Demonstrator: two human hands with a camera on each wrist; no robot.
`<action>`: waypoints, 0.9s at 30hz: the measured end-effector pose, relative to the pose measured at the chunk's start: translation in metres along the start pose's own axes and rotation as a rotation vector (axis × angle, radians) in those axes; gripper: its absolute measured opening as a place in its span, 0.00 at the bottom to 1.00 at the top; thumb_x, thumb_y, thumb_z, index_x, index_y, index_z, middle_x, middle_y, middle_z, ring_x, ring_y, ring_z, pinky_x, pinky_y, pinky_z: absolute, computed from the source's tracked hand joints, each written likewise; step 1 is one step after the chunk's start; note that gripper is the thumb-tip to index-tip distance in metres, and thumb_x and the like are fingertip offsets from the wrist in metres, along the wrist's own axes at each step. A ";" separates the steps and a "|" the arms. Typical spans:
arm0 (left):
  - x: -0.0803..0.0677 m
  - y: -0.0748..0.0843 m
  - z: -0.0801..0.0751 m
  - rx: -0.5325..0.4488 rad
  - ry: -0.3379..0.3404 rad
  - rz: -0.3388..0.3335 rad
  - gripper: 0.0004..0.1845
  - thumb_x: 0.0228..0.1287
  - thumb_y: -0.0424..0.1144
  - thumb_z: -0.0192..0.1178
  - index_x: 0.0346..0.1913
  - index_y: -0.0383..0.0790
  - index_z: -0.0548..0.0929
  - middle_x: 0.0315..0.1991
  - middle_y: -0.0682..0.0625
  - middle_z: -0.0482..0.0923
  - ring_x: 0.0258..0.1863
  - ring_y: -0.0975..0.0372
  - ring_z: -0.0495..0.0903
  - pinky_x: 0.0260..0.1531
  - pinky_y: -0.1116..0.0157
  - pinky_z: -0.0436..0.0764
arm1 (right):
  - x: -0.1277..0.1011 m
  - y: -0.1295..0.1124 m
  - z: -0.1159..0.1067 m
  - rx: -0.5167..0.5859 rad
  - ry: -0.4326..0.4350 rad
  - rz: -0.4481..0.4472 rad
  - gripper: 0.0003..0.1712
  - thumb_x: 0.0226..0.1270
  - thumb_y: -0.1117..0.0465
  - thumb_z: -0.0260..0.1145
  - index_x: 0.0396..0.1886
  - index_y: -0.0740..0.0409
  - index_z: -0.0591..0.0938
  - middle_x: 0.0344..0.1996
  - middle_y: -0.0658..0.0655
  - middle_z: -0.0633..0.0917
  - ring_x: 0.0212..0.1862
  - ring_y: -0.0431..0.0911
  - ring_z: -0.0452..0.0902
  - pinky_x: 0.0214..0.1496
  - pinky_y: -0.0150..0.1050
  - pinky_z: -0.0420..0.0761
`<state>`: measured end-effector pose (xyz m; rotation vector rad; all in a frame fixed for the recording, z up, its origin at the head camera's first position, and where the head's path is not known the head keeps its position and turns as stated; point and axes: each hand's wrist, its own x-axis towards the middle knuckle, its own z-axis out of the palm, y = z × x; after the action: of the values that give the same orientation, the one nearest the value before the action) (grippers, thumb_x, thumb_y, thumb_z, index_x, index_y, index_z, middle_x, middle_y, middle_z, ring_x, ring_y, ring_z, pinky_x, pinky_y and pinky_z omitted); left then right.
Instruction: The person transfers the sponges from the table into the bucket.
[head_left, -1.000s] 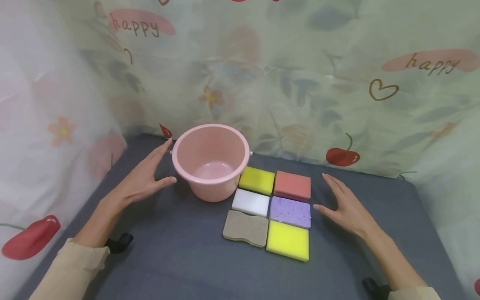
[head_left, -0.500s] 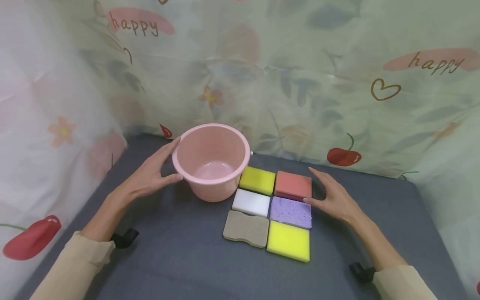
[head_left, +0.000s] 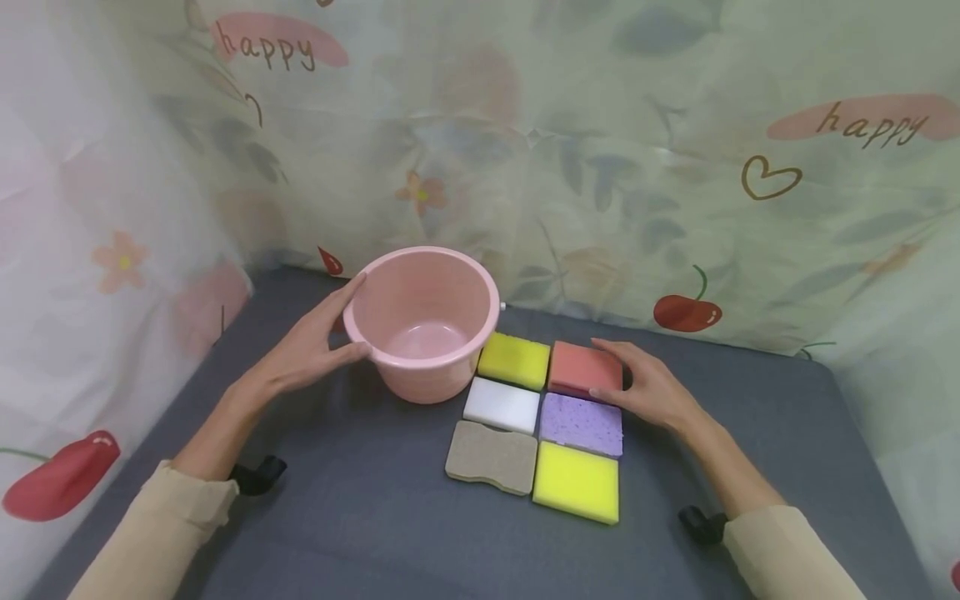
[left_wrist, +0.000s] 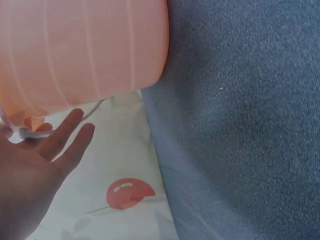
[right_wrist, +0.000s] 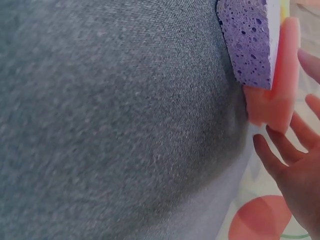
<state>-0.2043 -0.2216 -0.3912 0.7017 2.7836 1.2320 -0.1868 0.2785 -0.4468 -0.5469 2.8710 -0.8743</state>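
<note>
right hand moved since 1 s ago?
Yes. The right hand has come in leftward, from clear of the purple sponge onto the coral sponge, which it now touches.

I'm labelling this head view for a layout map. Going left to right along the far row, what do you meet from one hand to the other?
Left hand → pink tub → yellow sponge → coral sponge → right hand.
</note>
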 end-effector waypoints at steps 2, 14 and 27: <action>-0.001 0.000 0.000 -0.024 0.002 -0.004 0.51 0.62 0.45 0.69 0.80 0.56 0.46 0.77 0.45 0.51 0.67 0.50 0.67 0.61 0.49 0.73 | 0.002 0.000 0.002 -0.002 -0.010 -0.004 0.45 0.60 0.43 0.74 0.74 0.52 0.68 0.67 0.60 0.73 0.65 0.55 0.68 0.64 0.60 0.70; 0.001 0.004 0.002 -0.099 0.015 -0.043 0.54 0.58 0.44 0.73 0.80 0.50 0.48 0.76 0.43 0.54 0.63 0.50 0.73 0.59 0.51 0.75 | 0.013 -0.004 0.003 -0.009 -0.061 -0.005 0.43 0.59 0.48 0.76 0.72 0.53 0.71 0.64 0.60 0.76 0.62 0.55 0.70 0.64 0.57 0.71; 0.003 0.013 0.000 -0.265 -0.026 -0.096 0.55 0.58 0.40 0.73 0.80 0.52 0.47 0.78 0.46 0.50 0.70 0.50 0.65 0.62 0.55 0.73 | 0.016 -0.011 -0.017 -0.047 -0.074 0.030 0.42 0.59 0.47 0.75 0.71 0.53 0.72 0.64 0.61 0.75 0.61 0.56 0.70 0.61 0.58 0.72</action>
<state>-0.2020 -0.2130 -0.3819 0.5526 2.5309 1.5198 -0.2015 0.2731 -0.4265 -0.5273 2.8320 -0.7672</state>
